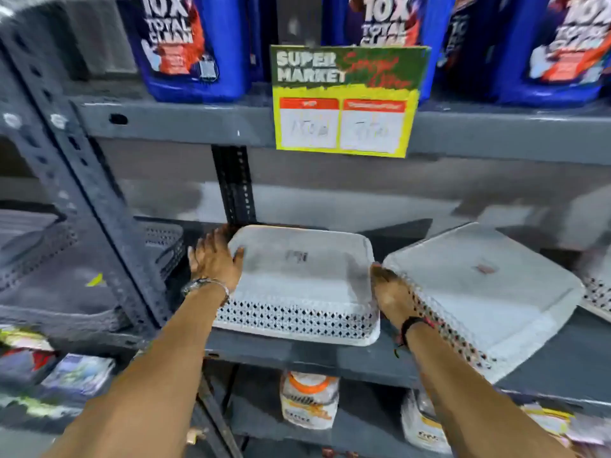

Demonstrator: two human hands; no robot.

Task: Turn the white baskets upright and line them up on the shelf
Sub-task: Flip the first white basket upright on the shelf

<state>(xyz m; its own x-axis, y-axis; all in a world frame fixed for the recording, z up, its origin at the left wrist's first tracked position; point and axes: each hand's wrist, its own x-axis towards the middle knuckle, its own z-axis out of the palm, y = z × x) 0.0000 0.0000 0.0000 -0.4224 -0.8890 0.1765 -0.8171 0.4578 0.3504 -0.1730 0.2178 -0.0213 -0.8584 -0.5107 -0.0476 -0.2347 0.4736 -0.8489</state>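
Grey slotted-steel store shelving (330, 355), blue detergent jugs (185, 44) on the tier above behind a yellow-green price card (347, 100). Two white perforated plastic baskets lie bottom-up on the middle tier: left basket (301, 279) long axis left-right, right basket (479, 292) skewed, near corner overhanging. Left basket is flanked by both hands: left hand (215, 259) spread flat on its far-left corner, right hand (391, 294) wedged between the baskets, fingers hidden, grip undeterminable. Smooth bases, lattice walls, likely light.
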